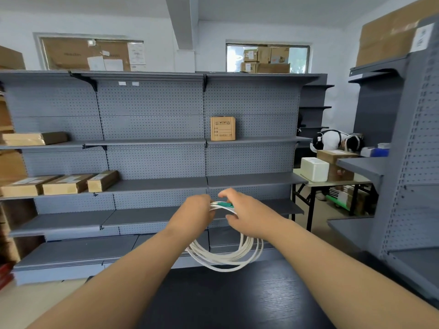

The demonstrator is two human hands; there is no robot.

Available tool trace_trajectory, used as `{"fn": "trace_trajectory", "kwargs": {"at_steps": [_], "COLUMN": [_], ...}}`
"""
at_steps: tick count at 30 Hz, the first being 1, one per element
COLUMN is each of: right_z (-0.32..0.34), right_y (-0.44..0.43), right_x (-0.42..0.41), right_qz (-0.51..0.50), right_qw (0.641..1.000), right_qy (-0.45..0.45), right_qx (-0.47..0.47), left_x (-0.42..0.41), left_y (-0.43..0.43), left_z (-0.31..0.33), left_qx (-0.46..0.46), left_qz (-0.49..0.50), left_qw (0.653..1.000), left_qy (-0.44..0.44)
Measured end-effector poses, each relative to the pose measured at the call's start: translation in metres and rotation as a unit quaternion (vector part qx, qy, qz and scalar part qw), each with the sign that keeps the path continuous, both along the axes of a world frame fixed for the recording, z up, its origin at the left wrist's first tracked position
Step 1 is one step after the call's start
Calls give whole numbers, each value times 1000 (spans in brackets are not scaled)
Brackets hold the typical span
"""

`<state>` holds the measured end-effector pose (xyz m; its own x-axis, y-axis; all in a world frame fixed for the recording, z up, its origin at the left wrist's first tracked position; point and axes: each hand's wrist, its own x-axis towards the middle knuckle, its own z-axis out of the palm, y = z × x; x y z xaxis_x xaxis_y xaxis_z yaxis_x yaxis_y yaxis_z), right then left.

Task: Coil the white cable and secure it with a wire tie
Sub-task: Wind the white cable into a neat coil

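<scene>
Dark wood-grain surface (237, 300) — above it, coiled white cable (225, 256) hanging in loops; left hand (197, 212) and right hand (247, 214) both grasping its top, at a green connector (225, 205).

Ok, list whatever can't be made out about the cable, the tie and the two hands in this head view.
- Wire tie: none can be made out; the left hand and right hand cover the top of the white cable.
- Top of the coil: hidden behind both hands, so whether it is bound is unclear.
- Green piece: partly covered and blurred; its nature is unclear.
- Fingers: mostly curled out of sight behind the hands.
</scene>
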<state>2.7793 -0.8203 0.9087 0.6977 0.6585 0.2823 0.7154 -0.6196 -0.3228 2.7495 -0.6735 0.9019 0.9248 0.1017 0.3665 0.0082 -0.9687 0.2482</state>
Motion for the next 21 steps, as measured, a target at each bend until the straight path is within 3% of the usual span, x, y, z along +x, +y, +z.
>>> {"fn": "trace_trajectory", "kwargs": {"at_steps": [6, 10, 13, 21], "right_z": [4, 1, -4, -8], "right_y": [0, 8, 8, 4], "right_x": [-2, 1, 6, 11], "right_qz": [-9, -17, -28, -56], "right_qw": [1000, 995, 993, 997], "right_qy": [-16, -11, 14, 48], "right_qx": [-25, -96, -114, -32], "left_x": [0, 2, 4, 2], "left_y": [2, -1, -1, 7], "left_z": [7, 7, 5, -5], "left_qx": [91, 101, 70, -90], "left_qz": [-2, -15, -21, -19], "left_qw": [995, 993, 996, 995], "left_qy": [44, 52, 45, -40]}}
